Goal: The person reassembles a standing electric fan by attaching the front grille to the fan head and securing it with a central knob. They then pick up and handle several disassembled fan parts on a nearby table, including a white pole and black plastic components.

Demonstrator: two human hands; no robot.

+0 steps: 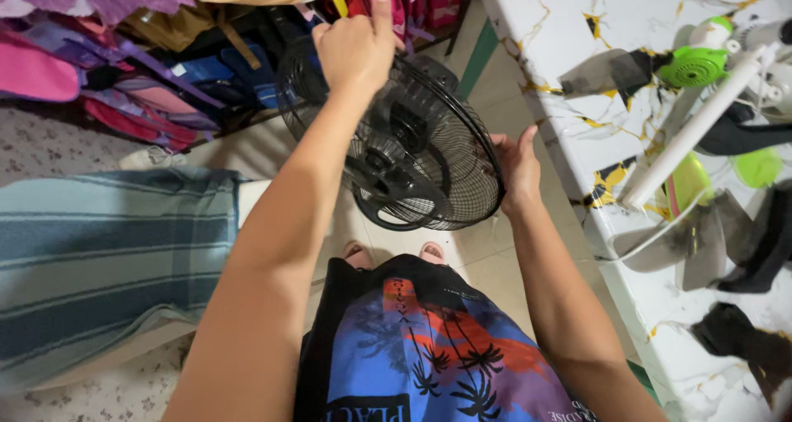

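Note:
I hold a black wire fan guard (429,154), round and domed, in front of me above the floor. My left hand (356,44) grips its upper far rim, thumb raised. On the opposite side my right hand (518,168) clasps the near right rim, with the fingers curled behind the wires. The guard's black centre hub (388,174) faces me, and the guard is tilted.
A white marble-patterned table (610,84) on the right carries a dismantled fan: green parts (697,63), a white pole (689,133), dusty grey blades (701,240), black pieces. A striped cloth (99,249) lies left. Bags and fabric (124,75) pile at the back.

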